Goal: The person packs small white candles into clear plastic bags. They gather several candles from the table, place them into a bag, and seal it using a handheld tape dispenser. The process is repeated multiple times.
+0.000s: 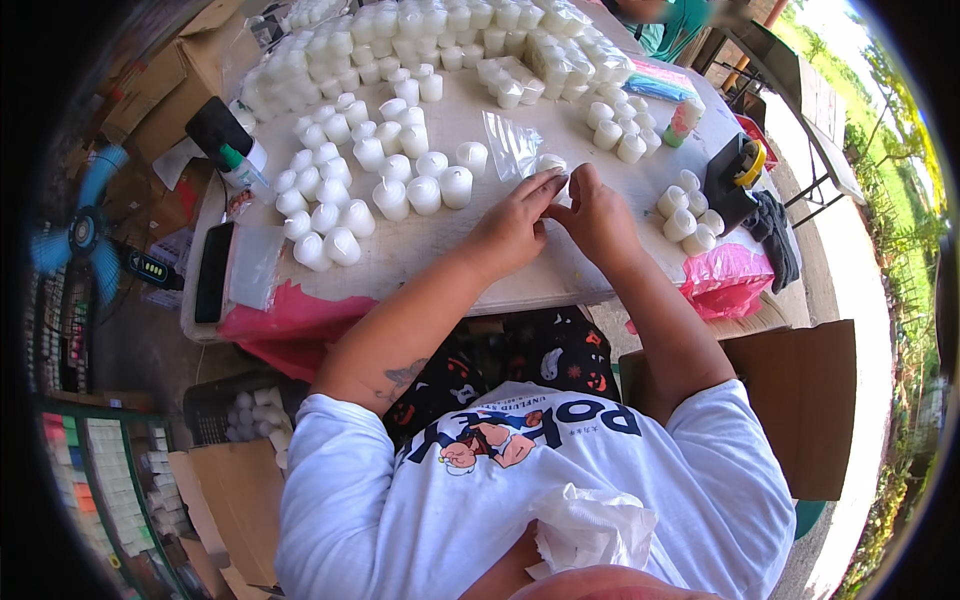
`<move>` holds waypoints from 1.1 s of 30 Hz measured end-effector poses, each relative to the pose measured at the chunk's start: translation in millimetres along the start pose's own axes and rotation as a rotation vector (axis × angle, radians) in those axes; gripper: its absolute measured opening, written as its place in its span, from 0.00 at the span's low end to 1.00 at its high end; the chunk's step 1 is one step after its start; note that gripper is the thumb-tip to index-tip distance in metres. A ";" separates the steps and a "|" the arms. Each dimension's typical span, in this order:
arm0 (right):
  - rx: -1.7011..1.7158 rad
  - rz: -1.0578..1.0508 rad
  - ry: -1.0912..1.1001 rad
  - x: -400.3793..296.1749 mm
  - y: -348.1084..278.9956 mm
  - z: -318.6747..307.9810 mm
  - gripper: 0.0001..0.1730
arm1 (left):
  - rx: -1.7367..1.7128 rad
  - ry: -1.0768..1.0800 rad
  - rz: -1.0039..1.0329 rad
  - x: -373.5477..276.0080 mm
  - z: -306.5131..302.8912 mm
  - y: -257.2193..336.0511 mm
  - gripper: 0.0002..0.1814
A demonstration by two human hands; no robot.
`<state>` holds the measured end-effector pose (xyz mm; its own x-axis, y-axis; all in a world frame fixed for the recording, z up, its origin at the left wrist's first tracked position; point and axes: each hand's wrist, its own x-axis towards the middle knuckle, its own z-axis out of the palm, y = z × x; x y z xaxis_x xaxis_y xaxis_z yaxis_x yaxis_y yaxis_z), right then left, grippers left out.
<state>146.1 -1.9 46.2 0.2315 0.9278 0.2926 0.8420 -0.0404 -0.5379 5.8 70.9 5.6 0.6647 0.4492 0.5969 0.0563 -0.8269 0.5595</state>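
Note:
Both hands meet over the table around a clear plastic bag (pixel 511 147) with a white votive candle (pixel 551 163) at its near end. My left hand (pixel 514 225) has its fingers laid against the candle and bag. My right hand (pixel 600 217) is curled close beside it, thumb and fingers pinched at the same package. The fingers hide most of the package, so how many candles it holds does not show. To the left stand loose white candles (pixel 424 195) in small groups. Another candle group (pixel 690 214) is right of my right hand.
Bagged candles (pixel 420 30) are stacked along the back. A tape dispenser (pixel 731 180) and dark cloth (pixel 772 236) lie at the right edge. A phone (pixel 214 271) and clear bags (pixel 255 266) are at left. Cardboard boxes (pixel 795 405) flank me. A person in green (pixel 679 26) is beyond.

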 end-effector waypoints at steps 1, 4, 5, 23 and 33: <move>-0.026 -0.004 0.019 4.6 0.5 0.7 0.23 | 0.006 0.005 0.004 -0.4 1.3 1.3 0.35; -0.131 -0.078 -0.062 19.0 5.1 -5.7 0.24 | 0.005 0.005 -0.007 -2.9 5.1 2.0 0.35; -0.268 -0.069 -0.261 30.3 5.8 -21.0 0.22 | 0.004 0.004 -0.014 -5.1 4.6 2.2 0.35; -0.330 -0.010 -0.377 288.1 -115.5 157.3 0.42 | -0.223 -0.245 -0.373 -1.9 -9.5 11.8 0.26; -0.354 -0.021 -0.443 301.7 -106.6 169.8 0.39 | -0.123 -0.154 -0.237 -7.2 0.0 6.3 0.19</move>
<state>43.4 345.3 57.6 0.0512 0.9937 -0.1002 0.9739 -0.0719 -0.2152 1.4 62.4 4.8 0.7495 0.5603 0.3528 0.1390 -0.6541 0.7436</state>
